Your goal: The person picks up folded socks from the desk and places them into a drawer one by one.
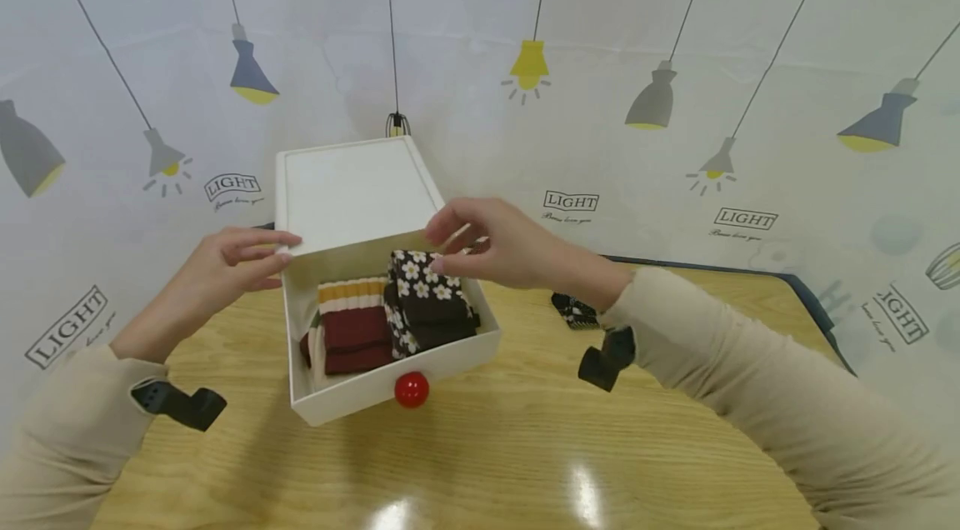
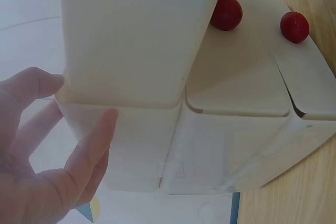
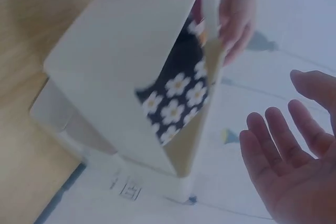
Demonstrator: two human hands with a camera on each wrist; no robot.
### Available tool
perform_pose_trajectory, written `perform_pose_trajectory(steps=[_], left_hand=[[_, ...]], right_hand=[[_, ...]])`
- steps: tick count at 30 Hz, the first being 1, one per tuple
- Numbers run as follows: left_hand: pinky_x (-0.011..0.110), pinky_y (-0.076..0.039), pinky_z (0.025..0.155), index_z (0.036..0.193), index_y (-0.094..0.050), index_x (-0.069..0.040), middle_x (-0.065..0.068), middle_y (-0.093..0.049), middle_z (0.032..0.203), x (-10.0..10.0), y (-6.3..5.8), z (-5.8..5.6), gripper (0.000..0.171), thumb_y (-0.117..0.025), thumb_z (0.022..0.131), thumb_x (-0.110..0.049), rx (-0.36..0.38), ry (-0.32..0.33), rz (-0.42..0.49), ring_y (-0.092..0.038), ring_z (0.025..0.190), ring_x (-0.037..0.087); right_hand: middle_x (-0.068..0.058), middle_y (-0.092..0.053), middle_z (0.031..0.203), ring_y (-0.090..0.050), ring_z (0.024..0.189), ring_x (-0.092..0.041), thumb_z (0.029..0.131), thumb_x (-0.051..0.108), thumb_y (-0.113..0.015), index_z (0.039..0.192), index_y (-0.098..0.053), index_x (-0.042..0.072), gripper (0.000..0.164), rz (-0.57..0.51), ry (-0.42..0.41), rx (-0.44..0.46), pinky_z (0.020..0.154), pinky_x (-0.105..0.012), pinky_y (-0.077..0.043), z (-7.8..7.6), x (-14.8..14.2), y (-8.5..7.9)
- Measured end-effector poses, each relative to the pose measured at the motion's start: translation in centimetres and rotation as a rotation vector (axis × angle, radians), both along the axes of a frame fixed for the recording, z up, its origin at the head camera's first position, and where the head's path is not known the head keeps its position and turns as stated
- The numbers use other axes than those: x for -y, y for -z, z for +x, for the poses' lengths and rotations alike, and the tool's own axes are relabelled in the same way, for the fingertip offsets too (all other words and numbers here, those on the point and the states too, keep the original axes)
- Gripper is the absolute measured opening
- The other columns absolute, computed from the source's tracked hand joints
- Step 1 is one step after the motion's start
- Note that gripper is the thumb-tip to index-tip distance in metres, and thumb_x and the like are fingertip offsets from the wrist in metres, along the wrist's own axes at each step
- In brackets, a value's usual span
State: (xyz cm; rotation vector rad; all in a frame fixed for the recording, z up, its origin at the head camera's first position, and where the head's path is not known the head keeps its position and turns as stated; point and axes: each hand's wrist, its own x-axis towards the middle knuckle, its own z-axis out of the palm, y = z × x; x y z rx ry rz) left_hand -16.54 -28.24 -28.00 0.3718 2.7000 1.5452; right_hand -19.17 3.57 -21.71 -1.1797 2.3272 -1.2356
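Tabletop (image 1: 495, 447) glare; right wrist view softly blurred

A light wood-grained table (image 1: 487, 447) — glossy, with bright glare at five and seven o'clock — carries a white drawer unit (image 1: 352, 192) toward eleven o'clock. At one o'clock lies a small black item (image 1: 576, 312) with a pale pattern — partly hidden, so its kind is unclear. A dark blue band (image 1: 813, 309) borders the tabletop from one to three o'clock.
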Motion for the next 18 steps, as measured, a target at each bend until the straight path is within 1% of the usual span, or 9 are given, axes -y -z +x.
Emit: perform_pose_trajectory(steps=[3,6,8,11,12,15,18], left_hand=[[0.025,-0.052,0.077,0.122,-0.047,0.005,0.021,-0.042,0.126,0.0,0.0,0.0,0.040,-0.051,0.091,-0.021,0.000,0.006,-0.001,-0.051,0.093,-0.005],[0.025,-0.052,0.077,0.122,-0.047,0.005,0.021,-0.042,0.126,-0.1,0.0,0.0,0.040,-0.051,0.091,-0.021,-0.001,0.009,-0.006,-0.051,0.093,-0.005],[0.025,-0.052,0.076,0.122,-0.047,0.005,0.021,-0.042,0.126,-0.1,0.0,0.0,0.040,-0.051,0.091,-0.021,0.000,0.005,-0.006,-0.051,0.093,-0.005],[0.025,-0.053,0.076,0.121,-0.047,0.006,0.022,-0.042,0.125,-0.1,0.0,0.0,0.040,-0.051,0.091,-0.021,0.000,-0.002,-0.005,-0.052,0.092,-0.005],[0.025,-0.053,0.076,0.121,-0.047,0.006,0.022,-0.043,0.125,-0.1,0.0,0.0,0.040,-0.051,0.091,-0.021,0.000,-0.003,-0.004,-0.052,0.092,-0.005],[0.025,-0.053,0.076,0.121,-0.047,0.006,0.022,-0.043,0.124,-0.1,0.1,0.0,0.040,-0.051,0.091,-0.021,-0.005,0.000,-0.005,-0.052,0.092,-0.005],[0.024,-0.053,0.076,0.120,-0.049,0.004,0.014,-0.045,0.123,0.0,0.2,0.0,0.038,-0.051,0.091,-0.019,-0.019,-0.002,-0.001,-0.052,0.093,-0.004]], right_hand=[[-0.014,-0.055,0.103,-0.058,0.091,-0.020,0.081,0.001,-0.061,0.102,-0.054,-0.003,0.022,-0.098,-0.057,0.021,0.077,-0.025,-0.053,1.9,-1.2,0.3],[-0.013,-0.056,0.102,-0.058,0.091,-0.022,0.080,0.000,-0.061,0.101,-0.053,-0.004,0.022,-0.151,-0.094,0.041,0.076,-0.027,-0.053,3.9,-2.1,1.4],[-0.015,-0.056,0.102,-0.058,0.091,-0.023,0.080,0.000,-0.061,0.101,-0.053,-0.005,0.023,-0.174,-0.113,0.066,0.076,-0.027,-0.053,5.2,-2.5,2.6],[-0.016,-0.056,0.104,-0.058,0.092,-0.022,0.080,0.000,-0.061,0.103,-0.053,-0.005,0.024,-0.198,-0.127,0.144,0.077,-0.028,-0.053,6.7,-2.8,4.7],[-0.016,-0.055,0.105,-0.057,0.093,-0.021,0.081,0.001,-0.061,0.104,-0.053,-0.005,0.025,-0.205,-0.120,0.176,0.077,-0.029,-0.053,7.1,-2.9,5.5],[-0.017,-0.054,0.109,-0.056,0.097,-0.021,0.081,0.000,-0.060,0.108,-0.052,-0.005,0.029,-0.257,-0.090,0.241,0.080,-0.029,-0.052,7.9,-2.7,7.7],[-0.021,-0.052,0.113,-0.056,0.099,-0.025,0.081,-0.001,-0.060,0.112,-0.050,-0.007,0.033,-0.335,-0.068,0.245,0.081,-0.032,-0.051,8.4,-2.3,9.7]])
